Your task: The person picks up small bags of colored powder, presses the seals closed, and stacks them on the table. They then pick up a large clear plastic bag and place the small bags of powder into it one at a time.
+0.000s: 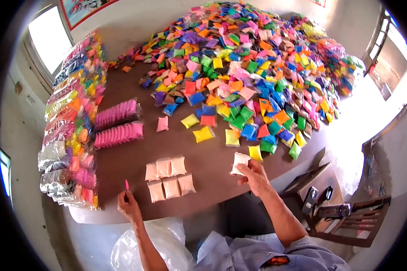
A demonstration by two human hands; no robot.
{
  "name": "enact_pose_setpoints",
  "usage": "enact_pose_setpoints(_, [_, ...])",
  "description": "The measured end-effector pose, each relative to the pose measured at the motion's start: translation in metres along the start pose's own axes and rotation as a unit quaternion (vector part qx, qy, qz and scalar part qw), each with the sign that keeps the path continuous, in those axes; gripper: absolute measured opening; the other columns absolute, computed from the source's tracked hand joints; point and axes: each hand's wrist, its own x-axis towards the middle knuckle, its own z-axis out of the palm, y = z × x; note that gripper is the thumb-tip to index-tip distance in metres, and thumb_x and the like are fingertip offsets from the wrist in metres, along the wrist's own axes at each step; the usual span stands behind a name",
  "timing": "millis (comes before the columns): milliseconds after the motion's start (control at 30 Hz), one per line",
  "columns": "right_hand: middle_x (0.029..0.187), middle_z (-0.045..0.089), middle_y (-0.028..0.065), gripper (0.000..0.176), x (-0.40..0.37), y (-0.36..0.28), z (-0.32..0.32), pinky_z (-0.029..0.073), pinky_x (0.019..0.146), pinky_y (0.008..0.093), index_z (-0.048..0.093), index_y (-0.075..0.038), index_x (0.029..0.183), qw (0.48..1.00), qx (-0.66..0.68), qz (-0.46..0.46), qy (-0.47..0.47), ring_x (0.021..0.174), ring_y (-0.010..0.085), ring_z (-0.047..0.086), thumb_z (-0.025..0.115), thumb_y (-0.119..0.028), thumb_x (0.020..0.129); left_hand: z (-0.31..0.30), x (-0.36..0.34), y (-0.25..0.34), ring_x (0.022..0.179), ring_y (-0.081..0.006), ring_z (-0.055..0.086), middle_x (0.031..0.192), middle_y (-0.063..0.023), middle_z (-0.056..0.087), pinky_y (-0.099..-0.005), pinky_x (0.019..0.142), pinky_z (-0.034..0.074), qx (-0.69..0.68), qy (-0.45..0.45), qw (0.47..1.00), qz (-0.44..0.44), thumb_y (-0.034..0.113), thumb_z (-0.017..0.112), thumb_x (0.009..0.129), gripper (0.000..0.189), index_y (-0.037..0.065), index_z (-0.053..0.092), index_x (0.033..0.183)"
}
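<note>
My right hand pinches a small whitish packet above the table's near side, with the thumb on its face. My left hand is closed on a thin pink pointed thing that sticks up from the fingers; its kind does not show. Between the hands, several pale peach packets lie side by side in two short rows on the brown table. A yellow packet lies just beyond my right hand.
A large heap of coloured packets covers the table's far side. Two bundles of pink packets lie at left, beside a long stack of bagged packets. Clear plastic hangs below the near edge. A wooden chair stands at right, holding dark objects.
</note>
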Motion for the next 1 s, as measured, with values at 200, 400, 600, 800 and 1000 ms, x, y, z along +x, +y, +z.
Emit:
enact_pose_setpoints(200, [0.118, 0.074, 0.0107, 0.046, -0.033, 0.016, -0.001, 0.059, 0.064, 0.0257, 0.06, -0.006, 0.139, 0.998, 0.05, 0.008, -0.033, 0.101, 0.016, 0.073, 0.059, -0.039, 0.108, -0.004, -0.006, 0.005, 0.073, -0.027, 0.067, 0.085, -0.0134, 0.069, -0.039, 0.067, 0.053, 0.046, -0.028, 0.996, 0.073, 0.007, 0.069, 0.094, 0.005, 0.003, 0.071, 0.097])
enact_pose_setpoints(400, [0.106, 0.077, 0.0087, 0.039, -0.047, 0.02, -0.008, 0.056, 0.063, 0.0227, 0.067, -0.004, 0.128, 0.998, 0.053, -0.035, -0.008, 0.093, 0.0124, 0.073, 0.065, -0.035, 0.104, -0.016, -0.023, 0.011, 0.08, -0.0293, 0.067, 0.091, -0.0133, 0.068, -0.0405, 0.071, 0.054, 0.12, -0.058, 0.982, 0.133, 0.007, 0.07, 0.093, 0.01, 0.004, 0.071, 0.103])
enact_pose_setpoints(600, [0.099, 0.077, 0.0088, 0.034, -0.058, 0.036, -0.018, 0.051, 0.058, 0.0198, 0.069, -0.003, 0.123, 0.995, 0.085, -0.048, 0.003, 0.085, 0.0103, 0.072, 0.066, -0.031, 0.104, -0.03, -0.027, 0.013, 0.083, -0.0294, 0.067, 0.094, -0.0134, 0.068, -0.0408, 0.075, 0.054, 0.078, -0.082, 0.987, 0.111, 0.008, 0.069, 0.094, 0.013, 0.004, 0.071, 0.105])
enact_pose_setpoints(800, [0.088, 0.072, 0.0018, 0.022, -0.068, 0.041, -0.021, 0.046, 0.056, 0.0189, 0.07, -0.004, 0.106, 0.996, 0.057, -0.04, 0.055, 0.074, 0.0051, 0.063, 0.068, -0.025, 0.101, -0.041, -0.022, 0.028, 0.081, -0.0268, 0.067, 0.095, -0.0127, 0.07, -0.0379, 0.072, 0.055, 0.073, -0.083, 0.987, 0.117, 0.01, 0.069, 0.095, 0.014, 0.002, 0.071, 0.106])
enact_pose_setpoints(1000, [0.08, 0.062, -0.0046, 0.018, -0.083, 0.036, -0.007, 0.044, 0.061, 0.0216, 0.067, -0.002, 0.092, 0.994, 0.068, -0.061, 0.062, 0.072, 0.0031, 0.054, 0.067, -0.018, 0.1, -0.025, -0.094, 0.152, 0.072, -0.0147, 0.065, 0.082, -0.0092, 0.07, -0.0302, 0.068, 0.053, -0.094, -0.221, 0.965, 0.105, 0.013, 0.071, 0.099, 0.013, 0.001, 0.074, 0.098])
